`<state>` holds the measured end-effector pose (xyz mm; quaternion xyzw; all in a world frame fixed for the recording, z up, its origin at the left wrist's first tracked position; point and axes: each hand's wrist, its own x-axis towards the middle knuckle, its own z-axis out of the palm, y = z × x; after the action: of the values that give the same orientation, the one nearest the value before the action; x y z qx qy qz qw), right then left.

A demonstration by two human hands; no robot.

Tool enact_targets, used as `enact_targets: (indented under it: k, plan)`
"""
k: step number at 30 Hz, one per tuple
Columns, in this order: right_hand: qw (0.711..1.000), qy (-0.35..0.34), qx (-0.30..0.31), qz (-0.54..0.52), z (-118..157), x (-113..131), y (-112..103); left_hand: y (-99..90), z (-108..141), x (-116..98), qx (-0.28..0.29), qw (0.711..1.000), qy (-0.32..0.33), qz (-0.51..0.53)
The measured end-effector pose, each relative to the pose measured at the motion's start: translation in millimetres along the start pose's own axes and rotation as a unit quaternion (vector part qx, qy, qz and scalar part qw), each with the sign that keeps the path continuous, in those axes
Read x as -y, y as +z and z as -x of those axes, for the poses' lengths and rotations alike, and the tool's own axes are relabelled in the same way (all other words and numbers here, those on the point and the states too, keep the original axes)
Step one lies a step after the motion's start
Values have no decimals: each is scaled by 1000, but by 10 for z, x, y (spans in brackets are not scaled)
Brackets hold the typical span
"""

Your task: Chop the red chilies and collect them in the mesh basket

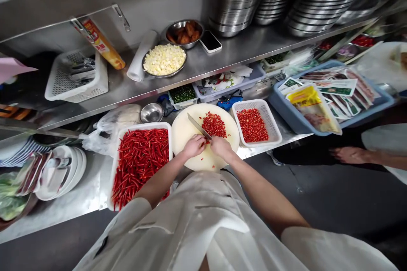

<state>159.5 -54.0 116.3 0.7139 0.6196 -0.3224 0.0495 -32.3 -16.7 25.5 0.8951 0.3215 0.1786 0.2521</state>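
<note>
My right hand (pixel 221 147) is wrapped round the handle of a kitchen knife (pixel 197 125), whose blade points up and left across a round white cutting board (pixel 184 123). Close to the blade's heel, my left hand (pixel 194 145) rests on the board with its fingers curled together, pressing on red chilies that are mostly hidden. A heap of chopped red chili (pixel 214 125) lies beyond the knife. Whole red chilies (pixel 141 161) fill a white tray on the left. To the board's right, more chopped chili (pixel 252 125) lies in a white perforated basket (pixel 274 129).
A steel shelf (pixel 197 63) runs behind the board, carrying a bowl of chopped pale pieces (pixel 164 60), a phone (pixel 210 41) and stacked steel bowls (pixel 237 4). A blue bin of packets (pixel 292 114) stands right. Another person's hand (pixel 348 155) shows at far right.
</note>
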Motion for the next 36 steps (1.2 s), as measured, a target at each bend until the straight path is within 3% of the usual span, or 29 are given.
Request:
enact_targets:
  k: [3, 7, 13, 17, 21, 27, 31, 36]
  plan:
    - [1000, 7, -6, 7, -76, 92, 71, 34, 5, 7, 10, 1000, 2, -2]
    - [1000, 3, -7, -3, -108, 27, -8, -8, 68, -3, 7, 1000, 3, 15]
    - [1000, 21, -11, -10, 93, -45, -115, -55, 132, -28, -24, 1000, 8, 16]
    - [999, 44, 12, 5, 223, 75, -91, -114, 25, 114, -30, 999, 4, -10]
    - [998, 54, -12, 15, 247, 83, -112, -170, 20, 262, -19, 1000, 9, 0]
    - [998, 61, 22, 15, 303, 4, -108, -103, 174, 134, -42, 999, -27, 21]
    - [998, 47, 25, 33, 273, 59, 5, -10, 133, 59, -5, 1000, 4, -5]
    - [998, 46, 24, 48, 29, 248, 52, 60, 87, 66, 29, 998, 30, -37]
